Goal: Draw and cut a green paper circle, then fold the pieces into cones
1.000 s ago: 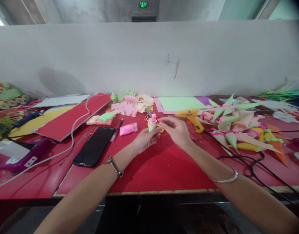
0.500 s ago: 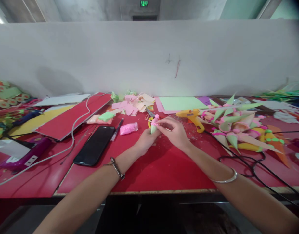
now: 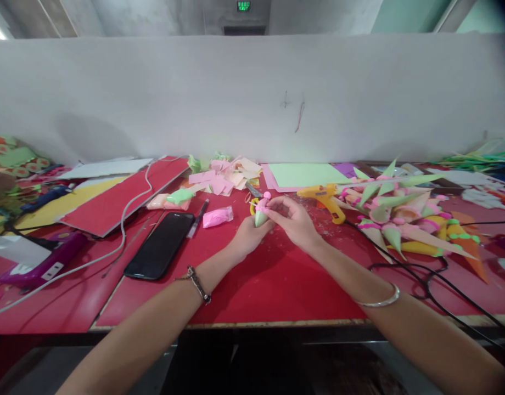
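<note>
In the middle of the head view, my left hand (image 3: 248, 238) grips a small pale green paper cone (image 3: 259, 220), point down. Pink clay (image 3: 262, 204) rings the cone's wide end, and a round pink ball (image 3: 267, 195) sits on top. My right hand (image 3: 292, 220) is closed in a pinch, thumb and forefinger pressing the clay from the right side. The other right fingers curl behind. Just beyond the cone lie scissors (image 3: 254, 191) with yellow handles, partly covered by it. A packet of pink clay (image 3: 218, 216) rests left of my hands.
A yellow glue gun (image 3: 327, 198) lies right, beside a heap of decorated paper cones (image 3: 394, 214) and black cables (image 3: 417, 269). At left are a black phone (image 3: 160, 247), a pen (image 3: 198, 216), a white cable (image 3: 123, 227) and a purple power strip (image 3: 50, 263). Paper scraps (image 3: 219, 178) lie behind.
The cone has tilted slightly, and its top ball has shifted a little up and right. My right fingers have moved slightly along the pink clay. Both hands keep their hold.
</note>
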Motion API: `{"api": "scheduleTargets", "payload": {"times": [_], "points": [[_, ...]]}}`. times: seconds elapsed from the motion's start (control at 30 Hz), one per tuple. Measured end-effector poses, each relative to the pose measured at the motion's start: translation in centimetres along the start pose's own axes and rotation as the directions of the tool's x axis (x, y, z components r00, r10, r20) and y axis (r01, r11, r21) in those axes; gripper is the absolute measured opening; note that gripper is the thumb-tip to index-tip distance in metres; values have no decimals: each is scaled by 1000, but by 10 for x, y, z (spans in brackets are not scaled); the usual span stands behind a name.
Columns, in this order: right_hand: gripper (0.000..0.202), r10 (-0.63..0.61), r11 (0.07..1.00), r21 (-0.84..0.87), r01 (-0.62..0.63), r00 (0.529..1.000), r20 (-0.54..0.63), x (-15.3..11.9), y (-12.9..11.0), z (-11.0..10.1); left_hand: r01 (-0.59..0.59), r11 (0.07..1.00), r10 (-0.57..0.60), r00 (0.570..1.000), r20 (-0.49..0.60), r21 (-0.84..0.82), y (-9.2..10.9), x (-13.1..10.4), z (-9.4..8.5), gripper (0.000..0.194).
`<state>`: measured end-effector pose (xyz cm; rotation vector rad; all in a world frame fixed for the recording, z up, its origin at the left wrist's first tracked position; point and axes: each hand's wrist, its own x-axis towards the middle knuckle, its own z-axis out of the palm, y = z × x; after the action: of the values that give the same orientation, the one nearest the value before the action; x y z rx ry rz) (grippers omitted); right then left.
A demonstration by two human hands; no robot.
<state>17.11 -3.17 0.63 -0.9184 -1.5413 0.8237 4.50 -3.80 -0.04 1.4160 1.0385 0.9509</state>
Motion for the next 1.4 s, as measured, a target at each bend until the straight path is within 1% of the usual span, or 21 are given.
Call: {"api": "scheduleTargets", "payload": {"times": [0.1,0.17,0.27,0.33,0.47,0.57,0.7,0.77,0.83,0.97,1.07,1.17,1.23,1.3,1.4], "points": [[18,26,999,34,-27,999,19,0,0,0,4,999,-4,1000,4,-32,1,0,0,26],[17,38,997,64,-39,999,23,1,1,0,27,993,-26,1000,9,-117,1,0,1,26],[18,15,995,97,-13,1000,-20,2,3,-2,86,954,-91,996,-3,-288,3,1,0,25],[15,-24,998,53,26,999,-31,2,3,-4,122,911,-138,990,-14,-394,5,2,-1,23],[10,-126,978,-158,139,988,90,1,2,-8,122,845,-143,990,0,-521,6,3,-5,23],[11,-186,939,-270,214,974,126,1,-1,-10,120,829,-136,991,11,-546,5,4,-6,23],[14,-239,890,-355,285,956,168,1,-3,-13,124,819,-133,991,26,-561,5,4,-6,22],[13,-265,867,-390,310,950,166,1,-5,-14,138,813,-137,990,44,-565,6,4,-6,20],[9,-275,858,-413,306,952,134,0,-7,-14,158,811,-147,987,66,-563,8,3,-7,17],[5,-267,872,-403,276,960,80,-1,-9,-12,181,813,-155,983,94,-553,10,1,-8,13],[6,-262,904,-335,267,963,60,-1,-6,-11,199,819,-164,980,113,-538,10,1,-9,12],[9,-241,931,-262,255,967,83,-1,-5,-10,225,825,-194,974,114,-519,10,1,-9,13],[14,-237,927,-269,262,964,123,-1,-6,-11,218,825,-199,975,93,-521,9,1,-8,14],[15,-237,916,-296,272,960,147,-1,-7,-11,201,824,-188,979,79,-529,8,2,-8,16],[12,-230,912,-316,261,964,133,-1,-8,-12,172,825,-160,985,69,-538,6,3,-8,19]]}}
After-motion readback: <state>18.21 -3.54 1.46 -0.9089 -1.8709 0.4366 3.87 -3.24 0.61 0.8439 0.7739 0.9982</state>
